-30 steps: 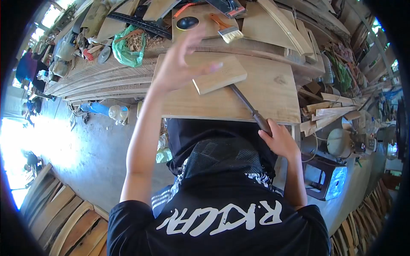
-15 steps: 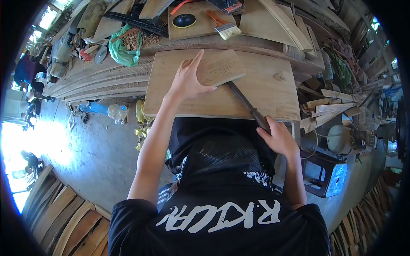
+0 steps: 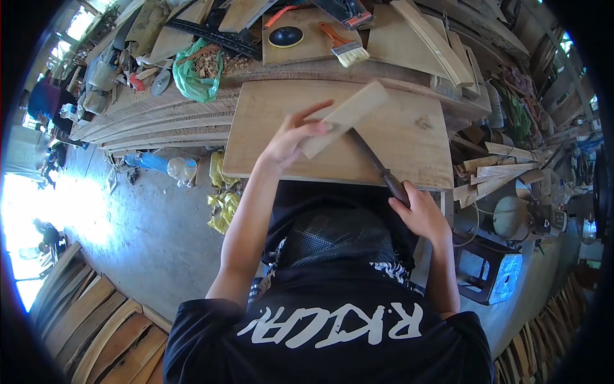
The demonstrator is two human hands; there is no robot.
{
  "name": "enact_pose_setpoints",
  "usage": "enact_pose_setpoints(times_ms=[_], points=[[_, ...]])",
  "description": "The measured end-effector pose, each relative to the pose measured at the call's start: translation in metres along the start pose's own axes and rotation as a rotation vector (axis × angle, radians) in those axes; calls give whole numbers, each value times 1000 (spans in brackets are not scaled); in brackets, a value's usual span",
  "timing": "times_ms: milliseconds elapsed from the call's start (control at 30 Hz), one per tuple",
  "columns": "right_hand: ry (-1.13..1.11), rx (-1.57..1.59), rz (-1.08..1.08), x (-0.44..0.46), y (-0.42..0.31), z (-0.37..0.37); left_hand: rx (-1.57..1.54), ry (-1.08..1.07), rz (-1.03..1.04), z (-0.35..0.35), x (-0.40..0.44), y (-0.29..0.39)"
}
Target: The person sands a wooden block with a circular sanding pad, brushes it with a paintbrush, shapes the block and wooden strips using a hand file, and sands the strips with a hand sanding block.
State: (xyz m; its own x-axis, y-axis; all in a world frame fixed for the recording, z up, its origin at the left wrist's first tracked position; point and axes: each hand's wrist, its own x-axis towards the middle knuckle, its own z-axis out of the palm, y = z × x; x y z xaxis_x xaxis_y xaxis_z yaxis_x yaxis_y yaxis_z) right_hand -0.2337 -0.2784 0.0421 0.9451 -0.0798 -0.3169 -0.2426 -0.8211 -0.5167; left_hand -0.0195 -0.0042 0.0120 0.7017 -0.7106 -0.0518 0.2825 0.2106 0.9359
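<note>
A pale wooden block (image 3: 350, 118) is tilted up on its edge above the wide board (image 3: 403, 144). My left hand (image 3: 297, 134) grips the block's near left end, thumb against it and one finger stretched out beyond. The block is slightly blurred. My right hand (image 3: 419, 210) is closed round the dark handle of a long file-like tool (image 3: 373, 160). The tool's shaft points up and left, and its far tip meets the block's lower side, where the end is hidden.
Behind the board, a brush (image 3: 345, 46), a black disc (image 3: 285, 37) and a green bag of shavings (image 3: 197, 70) lie on stacked planks. Wood offcuts (image 3: 499, 168) and a dark stool (image 3: 489, 272) stand at the right. Far left, a person (image 3: 48, 102) is visible.
The block has gone from lying flat to tilted on edge, with its marked face turned out of view. My left hand has closed on it. My right hand keeps its hold on the tool.
</note>
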Motion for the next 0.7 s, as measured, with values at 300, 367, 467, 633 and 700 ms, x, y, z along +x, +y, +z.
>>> enact_pose_setpoints(times_ms=[300, 367, 467, 633, 700], points=[[79, -24, -40, -3, 0, 5, -979, -507, 91, 34, 13, 15], [65, 28, -45, -3, -4, 0, -990, -478, 141, 38, 12, 22], [62, 134, -104, -4, -6, -5, -950, -365, 148, 39, 10, 26], [45, 359, -96, -6, 1, -4, -971, -310, 158, 16, 11, 4], [32, 443, -19, -6, -4, -8, -1072, -384, 172, 14, 10, -2]])
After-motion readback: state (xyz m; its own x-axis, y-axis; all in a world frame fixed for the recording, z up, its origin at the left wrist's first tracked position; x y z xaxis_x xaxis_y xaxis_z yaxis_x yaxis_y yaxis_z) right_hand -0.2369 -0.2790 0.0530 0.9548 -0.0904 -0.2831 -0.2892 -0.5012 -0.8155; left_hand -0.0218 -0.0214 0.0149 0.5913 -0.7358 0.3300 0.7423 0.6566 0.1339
